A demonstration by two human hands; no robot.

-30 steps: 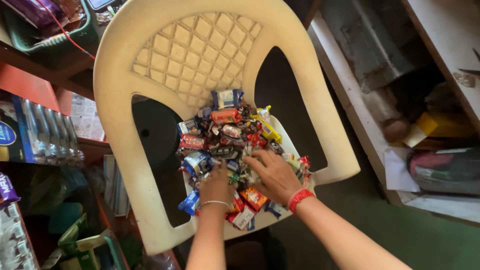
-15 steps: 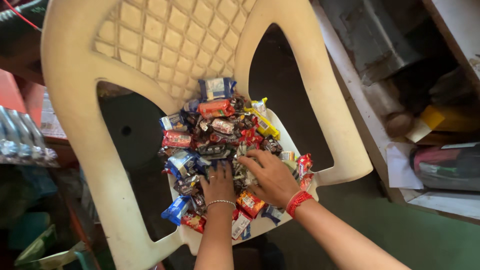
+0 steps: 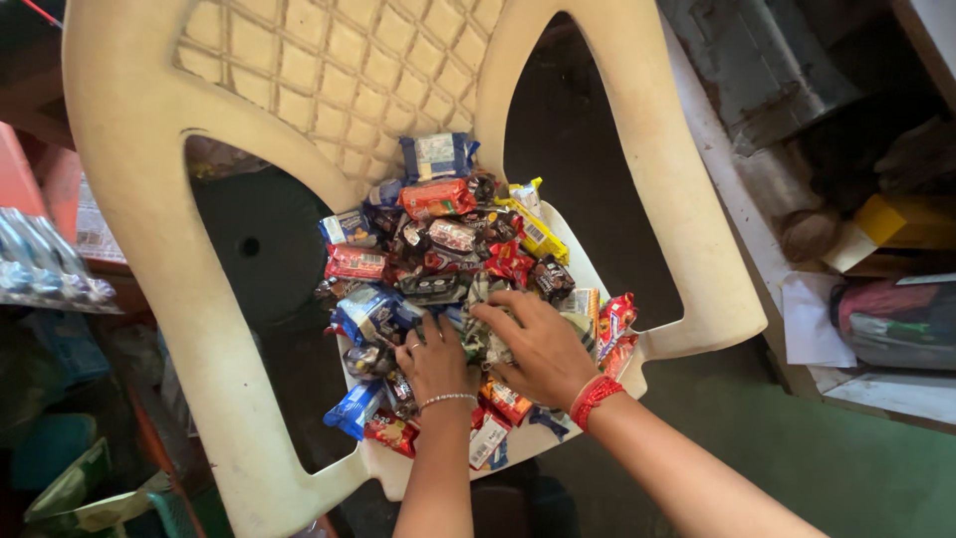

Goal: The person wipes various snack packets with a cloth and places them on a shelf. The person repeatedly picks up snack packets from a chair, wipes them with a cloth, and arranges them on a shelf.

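One cream plastic chair (image 3: 149,199), with a lattice back and two armrests, fills most of the view. It looms larger now than a second ago; the camera has come closer and lower, so the shelves at the left have slid mostly out of sight. The chair itself has not shifted.

On its seat lies one heap of wrapped sweets and snack packets (image 3: 448,249), spread from the back of the seat to its front edge. The heap keeps much the same outline as before, with the blue packet (image 3: 436,154) still at the top and the yellow bar (image 3: 536,234) at the right. An exact count is not possible, since many packets overlap; there are several dozen, mostly red, blue and dark wrappers.

Two hands work in the near half of the heap, and both have crept a little further into it. The left hand (image 3: 436,361), with a thin bead bracelet (image 3: 447,400) at the wrist, lies palm down with fingers curled among the packets; I cannot tell whether it grips one. The right hand (image 3: 540,344), with a red thread band (image 3: 595,401) at the wrist, lies flat with fingers spread over the wrappers, pressing or sifting, nothing visibly pinched.

To the right, well apart from the chair, stands a shelf (image 3: 856,389) with a folded paper and bags.
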